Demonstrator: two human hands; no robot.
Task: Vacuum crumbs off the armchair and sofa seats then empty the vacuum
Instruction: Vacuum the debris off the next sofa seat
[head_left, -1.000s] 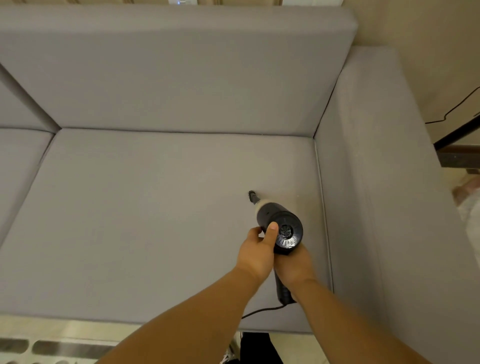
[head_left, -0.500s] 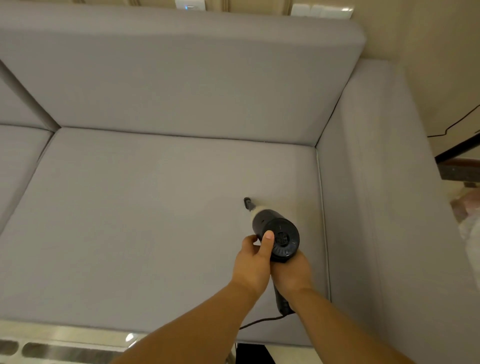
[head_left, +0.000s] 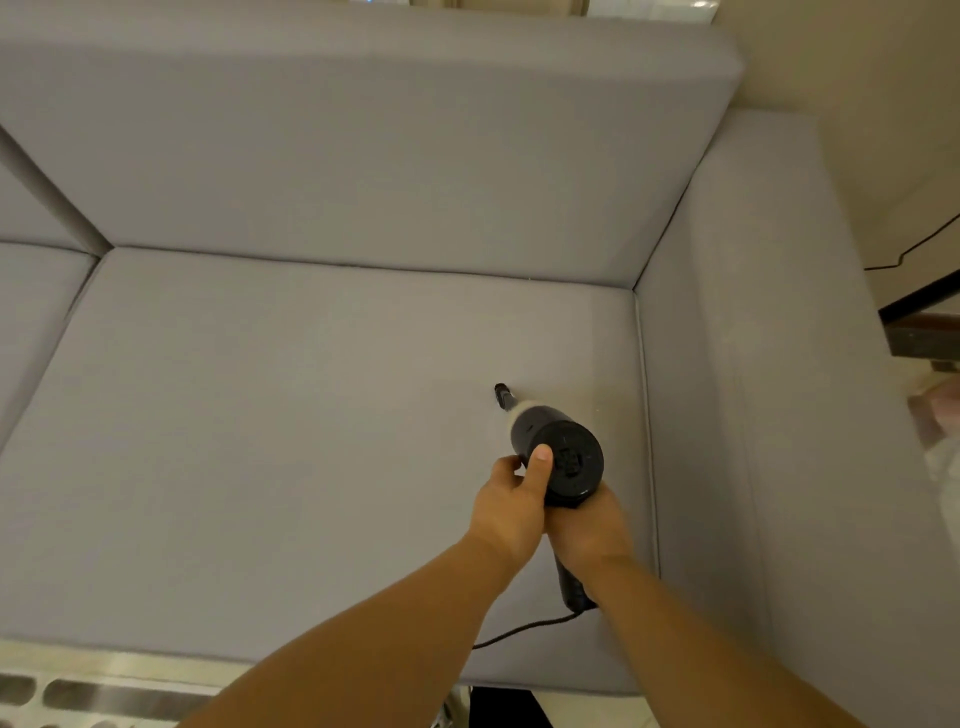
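You hold the handheld vacuum (head_left: 558, 454) over the right end of the sofa seat (head_left: 311, 441), its thin nozzle (head_left: 503, 395) pointing down and away from you, with the tip at the fabric or just above it — which of the two, I cannot tell. Your right hand (head_left: 592, 525) is wrapped around the handle under the round black body, and your left hand (head_left: 511, 512) grasps the body from the side, the thumb lying up along the back cap. The black cord (head_left: 524, 626) runs from the bottom of the handle over the front edge of the cushion. On the grey cushion I see almost no crumbs; only a tiny pale speck near the armrest (head_left: 753, 389), just beside the vacuum, and it is too small to be sure what it is. So I judge that you are in the middle of the sofa part. The next seat cushion (head_left: 31, 312) on the left shows only its edge, so whether it is clean I cannot say. No armchair is in view, so its state is unknown. The last step — to empty the vacuum — is surely not yet done, since the vacuum is closed and in use in your hands.
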